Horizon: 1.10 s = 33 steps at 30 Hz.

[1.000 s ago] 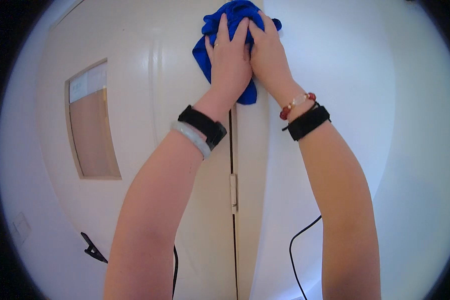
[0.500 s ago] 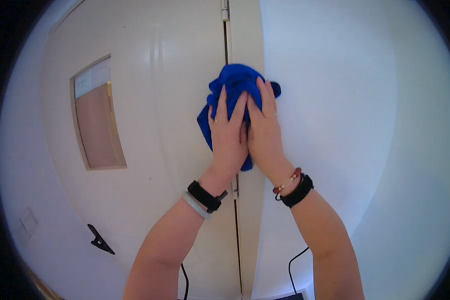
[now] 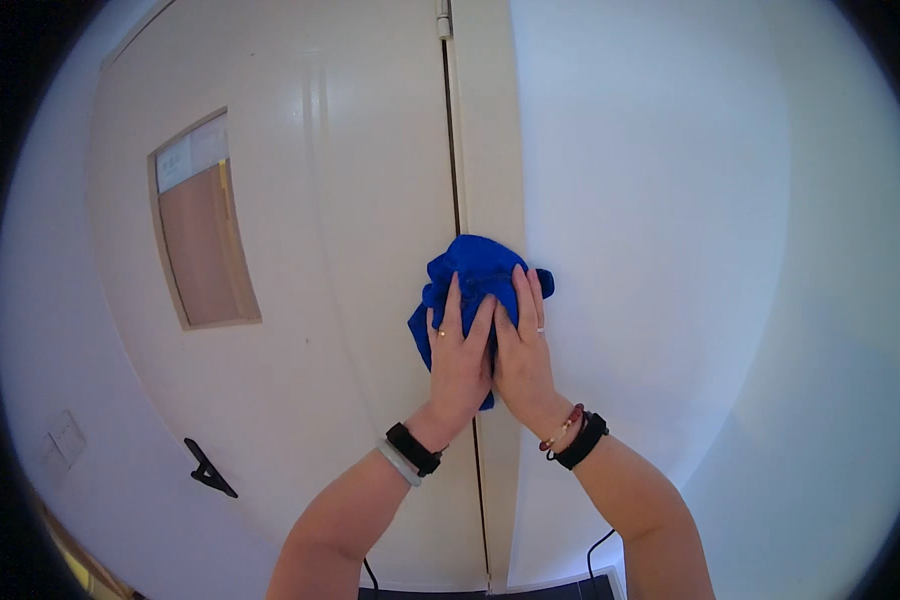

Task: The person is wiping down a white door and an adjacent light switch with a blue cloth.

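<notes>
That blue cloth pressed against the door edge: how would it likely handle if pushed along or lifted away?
The blue cloth is bunched in soft folds under the left hand and right hand, so it is probably floppy and would droop if lifted. It looks thin and likely light. Pushed flat-handed along the smooth white door, it would probably slide easily.

A soft, crumpled blue cloth [image 3: 475, 285] is pressed against the door [image 3: 360, 250], whose painted surface looks smooth and faintly glossy. Left of the cloth, a matt window pane [image 3: 202, 245] is framed.

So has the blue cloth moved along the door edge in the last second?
Yes. The blue cloth has slid down the door's hinge-side gap, away from the hinge, under both hands.
</notes>
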Available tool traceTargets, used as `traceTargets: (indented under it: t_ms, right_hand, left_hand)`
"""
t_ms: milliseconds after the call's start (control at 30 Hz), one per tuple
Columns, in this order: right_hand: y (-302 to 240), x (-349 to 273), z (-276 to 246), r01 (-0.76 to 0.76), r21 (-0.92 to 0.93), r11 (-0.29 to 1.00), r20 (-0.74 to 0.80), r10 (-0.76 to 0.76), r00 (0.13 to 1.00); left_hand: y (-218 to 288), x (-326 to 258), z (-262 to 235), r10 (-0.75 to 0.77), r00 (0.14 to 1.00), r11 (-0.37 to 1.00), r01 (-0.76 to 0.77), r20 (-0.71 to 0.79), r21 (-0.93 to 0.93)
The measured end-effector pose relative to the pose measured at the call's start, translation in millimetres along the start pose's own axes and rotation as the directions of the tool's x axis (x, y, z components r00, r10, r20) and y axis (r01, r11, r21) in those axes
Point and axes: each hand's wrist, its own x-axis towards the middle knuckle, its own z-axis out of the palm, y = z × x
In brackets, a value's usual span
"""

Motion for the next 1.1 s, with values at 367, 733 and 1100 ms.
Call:
traceTargets:
  t_ms: [367, 733, 1100]
  right_hand:
    - [-41.4, 58.0, -34.3, 0.126, -0.209, 0.970, -0.186, -0.166, 0.968]
    - [-36.9, -8.9, -6.6, 0.135, -0.253, 0.958, -0.179, -0.183, 0.967]
    - [-43.1, -83.1, -3.0, 0.075, -0.155, 0.985, -0.109, -0.093, 0.990]
  left_hand:
    - [24.0, 58.2, -46.0, 0.243, 0.932, 0.968, -0.251, -0.270, 0.004]
    - [12.8, -10.0, -29.2, 0.142, 0.959, 0.985, -0.161, -0.247, -0.058]
    - [18.9, -84.0, -18.3, 0.080, 0.991, 0.995, -0.086, -0.111, -0.056]
